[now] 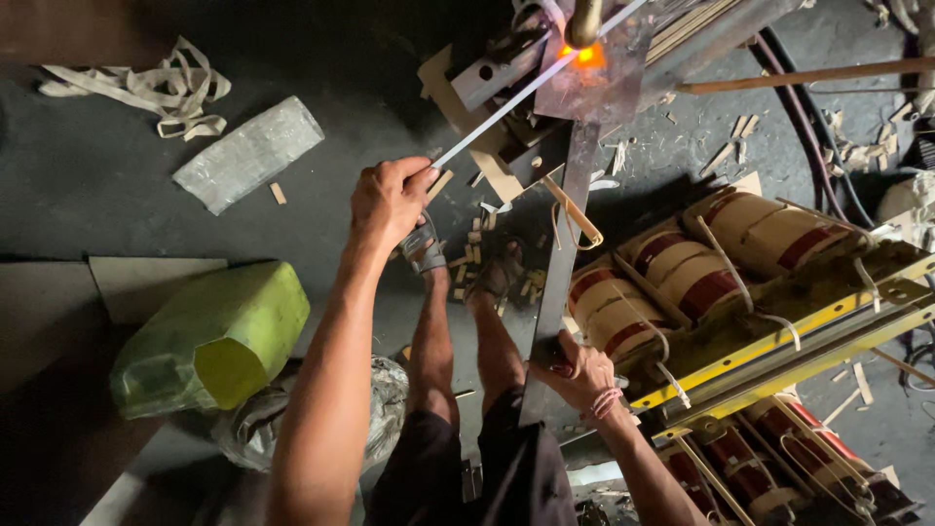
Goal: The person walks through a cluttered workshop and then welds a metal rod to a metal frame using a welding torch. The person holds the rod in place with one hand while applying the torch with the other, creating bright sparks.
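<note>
Gripping a thin metal strip (506, 105), the left hand (388, 200) was closed on its near end; the strip ran diagonally up-right to a glowing joint (585, 55), seemingly mid-heating. The right hand (581, 373) clasped a long flat bar (558, 282) running nearly upright toward that joint, beside the wound coils (682, 268).

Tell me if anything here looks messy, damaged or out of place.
Yes. Wood scraps and chips litter the dark floor, and a tangle of pale strips lies at the upper left. A glowing orange spot marks where the thin metal strip in the left hand meets the plate that the right hand steadies.
</note>
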